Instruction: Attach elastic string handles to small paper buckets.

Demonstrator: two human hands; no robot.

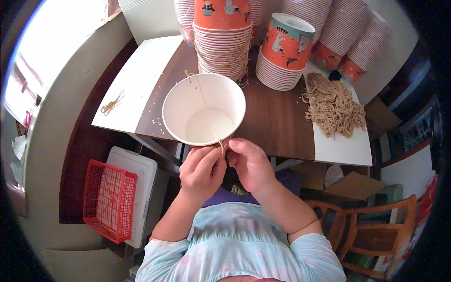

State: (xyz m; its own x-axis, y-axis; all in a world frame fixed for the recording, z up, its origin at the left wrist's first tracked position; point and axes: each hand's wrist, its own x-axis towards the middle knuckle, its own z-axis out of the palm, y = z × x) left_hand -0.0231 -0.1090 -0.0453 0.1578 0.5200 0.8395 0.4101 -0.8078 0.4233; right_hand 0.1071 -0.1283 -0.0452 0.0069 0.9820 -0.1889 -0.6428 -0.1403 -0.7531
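Note:
A large white paper bucket (181, 105) stands at the table's near edge with its open mouth tilted toward me. A tan string (199, 89) is knotted through the far side of its rim and hangs down inside. At the near rim, my left hand (203, 168) and my right hand (249, 160) meet with fingers pinched on the string's other end (222, 144), which comes through the bucket wall. Both hands are closed close together; the fingertips partly hide the string.
Behind the bucket rises a stack of orange-patterned buckets (223, 47) with strings draped round it. A shorter stack (282, 56) stands right of it, beside a heap of tan strings (336, 105). Loose strings (112, 103) lie at left. A red basket (110, 199) and wooden chair (376, 230) stand lower.

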